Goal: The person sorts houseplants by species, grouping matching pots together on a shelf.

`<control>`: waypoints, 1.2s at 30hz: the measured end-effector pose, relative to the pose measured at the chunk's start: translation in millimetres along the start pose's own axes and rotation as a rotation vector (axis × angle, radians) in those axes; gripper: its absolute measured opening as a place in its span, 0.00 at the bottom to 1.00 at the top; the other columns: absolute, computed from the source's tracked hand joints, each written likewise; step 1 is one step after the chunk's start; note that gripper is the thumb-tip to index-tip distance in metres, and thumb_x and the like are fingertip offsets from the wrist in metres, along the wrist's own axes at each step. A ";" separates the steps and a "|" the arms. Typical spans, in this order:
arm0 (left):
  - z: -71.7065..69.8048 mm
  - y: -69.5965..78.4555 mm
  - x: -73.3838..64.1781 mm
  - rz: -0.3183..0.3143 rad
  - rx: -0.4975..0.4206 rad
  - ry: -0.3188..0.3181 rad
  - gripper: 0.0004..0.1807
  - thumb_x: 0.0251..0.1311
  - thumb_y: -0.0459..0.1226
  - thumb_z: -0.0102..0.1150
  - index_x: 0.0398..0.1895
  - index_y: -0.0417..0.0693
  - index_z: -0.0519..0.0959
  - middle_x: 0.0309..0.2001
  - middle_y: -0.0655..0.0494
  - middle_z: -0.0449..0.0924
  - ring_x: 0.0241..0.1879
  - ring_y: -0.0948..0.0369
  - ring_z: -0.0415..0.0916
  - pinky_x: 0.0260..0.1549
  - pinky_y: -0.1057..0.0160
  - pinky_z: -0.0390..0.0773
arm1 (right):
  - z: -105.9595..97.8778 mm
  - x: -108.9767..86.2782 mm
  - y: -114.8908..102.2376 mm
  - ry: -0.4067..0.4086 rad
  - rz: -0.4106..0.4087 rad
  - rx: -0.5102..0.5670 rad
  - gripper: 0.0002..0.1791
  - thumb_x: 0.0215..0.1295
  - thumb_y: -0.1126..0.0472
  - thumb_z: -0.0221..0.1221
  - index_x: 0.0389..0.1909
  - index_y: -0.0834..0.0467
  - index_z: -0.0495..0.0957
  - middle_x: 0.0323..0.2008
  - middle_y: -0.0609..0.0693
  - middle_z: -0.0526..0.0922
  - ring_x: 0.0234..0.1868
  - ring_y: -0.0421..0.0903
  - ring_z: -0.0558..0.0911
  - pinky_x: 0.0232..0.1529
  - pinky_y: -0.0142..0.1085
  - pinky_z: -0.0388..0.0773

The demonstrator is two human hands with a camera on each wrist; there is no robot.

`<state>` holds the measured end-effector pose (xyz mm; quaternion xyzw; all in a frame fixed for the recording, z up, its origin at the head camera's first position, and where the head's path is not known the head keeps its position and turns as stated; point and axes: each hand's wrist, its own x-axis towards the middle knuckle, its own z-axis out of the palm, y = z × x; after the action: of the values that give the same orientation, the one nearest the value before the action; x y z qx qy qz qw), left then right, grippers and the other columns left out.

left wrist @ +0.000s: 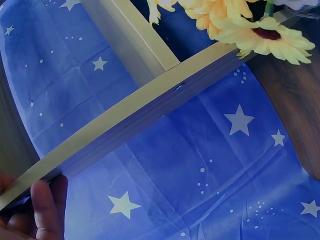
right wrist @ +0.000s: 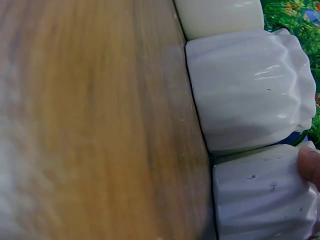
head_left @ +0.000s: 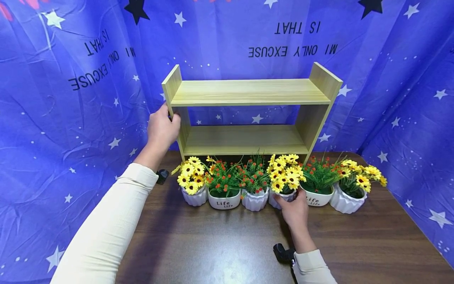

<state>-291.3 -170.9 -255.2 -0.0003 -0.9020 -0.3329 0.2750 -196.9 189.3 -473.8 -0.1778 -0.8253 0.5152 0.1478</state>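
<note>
A two-tier light wooden shelf (head_left: pixel 248 92) stands at the back of the table. My left hand (head_left: pixel 161 126) grips the edge of its left side panel, thumb on the inner face. In the left wrist view, the fingers (left wrist: pixel 45 205) hold the end of the panel (left wrist: pixel 110 120). My right hand (head_left: pixel 298 211) holds the rim of a white fluted pot (head_left: pixel 277 201) of yellow daisies (head_left: pixel 283 173), in the row before the shelf. From the right wrist, the thumb (right wrist: pixel 309 165) shows on this pot, which sits on the table beside another fluted pot (right wrist: pixel 245 90).
To the left are a yellow-flowered pot (head_left: pixel 194 197), an oval "Life" pot (head_left: pixel 224 202) and a red-flowered pot (head_left: pixel 255 201). Rightward stand another "Life" pot (head_left: pixel 317 198) and a yellow-flowered one (head_left: pixel 347 202). Blue starry cloth (head_left: pixel 220 39) surrounds the brown table (head_left: pixel 213 244).
</note>
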 end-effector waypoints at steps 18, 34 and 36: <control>1.1 -1.6 1.2 0.012 0.002 0.032 0.15 0.66 0.39 0.48 0.49 0.40 0.77 0.45 0.38 0.83 0.45 0.41 0.81 0.39 0.41 0.74 | -0.3 -4.2 6.2 0.064 -0.071 0.053 0.43 0.52 0.59 0.72 0.65 0.71 0.62 0.63 0.70 0.69 0.65 0.64 0.69 0.64 0.54 0.62; 1.1 -1.0 -0.3 0.014 0.005 0.027 0.15 0.67 0.39 0.48 0.51 0.40 0.77 0.45 0.38 0.83 0.45 0.41 0.81 0.38 0.42 0.75 | 3.2 -2.6 9.0 0.011 -0.053 0.036 0.50 0.54 0.59 0.71 0.71 0.70 0.53 0.68 0.70 0.62 0.70 0.64 0.62 0.69 0.54 0.55; 0.9 -0.9 -0.4 0.015 0.002 0.024 0.15 0.67 0.39 0.48 0.50 0.40 0.77 0.45 0.38 0.83 0.45 0.41 0.81 0.38 0.42 0.75 | 3.4 -2.6 8.2 0.006 -0.053 0.033 0.50 0.54 0.59 0.71 0.72 0.70 0.53 0.69 0.70 0.61 0.70 0.64 0.61 0.69 0.54 0.54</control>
<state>-291.6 -171.0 -256.5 -0.0027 -0.8989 -0.3299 0.2883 -194.9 188.8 -482.8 -0.1550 -0.8207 0.5240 0.1667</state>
